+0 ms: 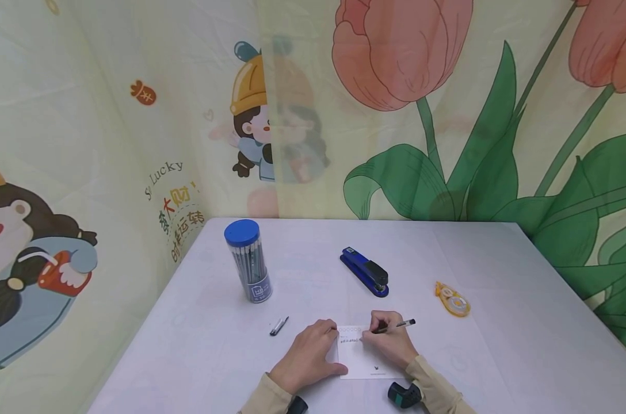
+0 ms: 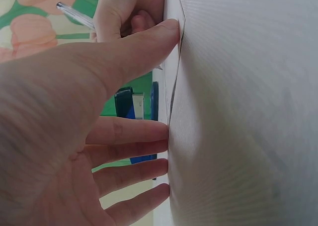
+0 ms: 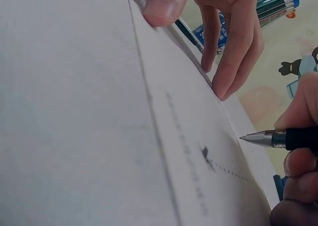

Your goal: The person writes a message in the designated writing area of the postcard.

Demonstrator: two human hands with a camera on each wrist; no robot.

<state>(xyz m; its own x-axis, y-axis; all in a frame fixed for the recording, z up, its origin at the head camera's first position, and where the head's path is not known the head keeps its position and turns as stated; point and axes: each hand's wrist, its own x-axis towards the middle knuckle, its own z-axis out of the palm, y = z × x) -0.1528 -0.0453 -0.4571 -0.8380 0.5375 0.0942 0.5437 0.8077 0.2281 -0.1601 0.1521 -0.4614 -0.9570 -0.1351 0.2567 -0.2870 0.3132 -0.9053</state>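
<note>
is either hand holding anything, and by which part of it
The right hand holds the pen by its dark grip, just behind the metal tip. The left hand grips nothing; it rests at the left edge of the paper.

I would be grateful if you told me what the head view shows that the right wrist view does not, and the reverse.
Only the head view shows the orange correction tape, the beige sleeves and the tulip print.

Only the right wrist view clearly shows the silver tip of the pen.

Both show the pen, the right hand holding it, the left hand at the white card, and the pencil tub.
</note>
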